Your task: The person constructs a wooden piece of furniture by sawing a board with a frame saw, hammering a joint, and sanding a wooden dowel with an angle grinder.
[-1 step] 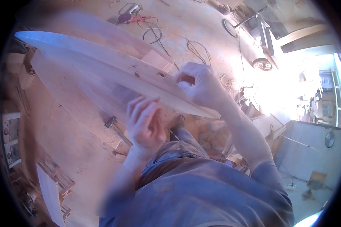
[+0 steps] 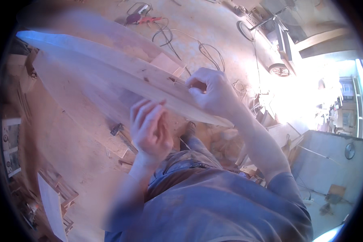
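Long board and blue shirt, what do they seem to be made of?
Board: probably wood, apparently smooth and unpainted, judging by its pale colour and dark knot-like marks. Shirt: fabric with a matte look, shown by soft folds; fibre unclear.

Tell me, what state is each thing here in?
Wooden board: slanting across the view, dark marks showing
Left hand: fingers loosely bent, by the board's edge
Right hand: fingers curled toward thumb; grip unclear
Black cable: loosely looped on the floor
Red tool: lying on the floor; on or off, unclear
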A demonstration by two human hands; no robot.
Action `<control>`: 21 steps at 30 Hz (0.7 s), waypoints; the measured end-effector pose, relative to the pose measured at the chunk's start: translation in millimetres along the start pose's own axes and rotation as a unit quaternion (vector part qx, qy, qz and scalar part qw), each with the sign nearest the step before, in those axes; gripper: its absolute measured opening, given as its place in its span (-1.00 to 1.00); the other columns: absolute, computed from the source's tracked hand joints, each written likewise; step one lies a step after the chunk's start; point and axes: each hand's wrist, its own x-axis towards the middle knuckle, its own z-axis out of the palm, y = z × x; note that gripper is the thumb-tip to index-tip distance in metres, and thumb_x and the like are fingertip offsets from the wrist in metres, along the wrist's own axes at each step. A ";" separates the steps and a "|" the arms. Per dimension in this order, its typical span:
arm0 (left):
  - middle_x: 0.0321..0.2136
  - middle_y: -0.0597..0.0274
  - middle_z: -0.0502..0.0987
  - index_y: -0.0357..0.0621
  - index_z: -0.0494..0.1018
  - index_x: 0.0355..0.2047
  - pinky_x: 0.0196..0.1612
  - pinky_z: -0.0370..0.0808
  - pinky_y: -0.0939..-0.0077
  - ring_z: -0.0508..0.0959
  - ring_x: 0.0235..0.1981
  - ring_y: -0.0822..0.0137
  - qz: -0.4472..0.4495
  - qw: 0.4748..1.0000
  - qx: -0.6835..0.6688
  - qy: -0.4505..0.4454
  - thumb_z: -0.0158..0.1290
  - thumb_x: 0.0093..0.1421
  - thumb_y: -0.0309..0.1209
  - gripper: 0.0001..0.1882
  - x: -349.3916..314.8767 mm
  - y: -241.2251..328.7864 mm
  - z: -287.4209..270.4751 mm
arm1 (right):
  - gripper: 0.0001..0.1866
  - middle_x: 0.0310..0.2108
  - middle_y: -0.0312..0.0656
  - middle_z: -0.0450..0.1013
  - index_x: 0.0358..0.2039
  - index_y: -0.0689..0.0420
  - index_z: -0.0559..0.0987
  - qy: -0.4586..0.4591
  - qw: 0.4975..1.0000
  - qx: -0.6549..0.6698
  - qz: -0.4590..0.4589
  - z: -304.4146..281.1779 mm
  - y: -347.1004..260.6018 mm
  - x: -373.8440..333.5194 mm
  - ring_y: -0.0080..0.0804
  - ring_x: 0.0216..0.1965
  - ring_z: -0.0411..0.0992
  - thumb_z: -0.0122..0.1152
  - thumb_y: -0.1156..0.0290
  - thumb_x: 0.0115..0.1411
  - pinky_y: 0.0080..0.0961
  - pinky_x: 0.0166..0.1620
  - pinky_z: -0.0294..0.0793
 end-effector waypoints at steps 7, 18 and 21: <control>-0.14 0.12 0.68 -0.32 0.58 -0.17 0.04 0.52 0.25 0.58 -0.01 0.05 0.027 0.999 -0.001 -0.030 0.12 0.14 -0.75 -0.75 45.9 -21.2 10.0 | -0.91 -0.40 -0.02 0.55 -0.37 0.24 0.65 0.064 0.993 -0.027 -0.094 15.2 8.3 9.0 -0.10 -0.33 0.56 0.21 0.59 0.10 -0.31 -0.23 0.54; -0.34 0.17 0.65 -0.25 0.62 -0.31 -0.02 0.54 0.28 0.61 -0.16 0.12 0.001 0.993 -0.029 -0.118 0.20 0.03 -0.73 -0.79 62.7 -30.2 44.1 | -0.78 -0.30 -0.08 0.62 -0.17 0.22 0.71 -0.073 0.964 0.183 0.180 -55.1 66.7 -28.6 -0.33 -0.27 0.58 0.31 0.46 0.16 -0.45 -0.15 0.54; -0.36 0.17 0.64 -0.26 0.62 -0.29 0.00 0.56 0.24 0.62 -0.19 0.15 0.030 0.991 0.016 -0.130 0.22 0.04 -0.72 -0.78 66.5 -21.0 45.5 | -0.81 -0.36 -0.14 0.59 -0.23 0.22 0.70 -0.061 0.976 0.162 0.130 -48.6 68.6 -49.2 -0.38 -0.32 0.56 0.35 0.47 0.13 -0.45 -0.21 0.53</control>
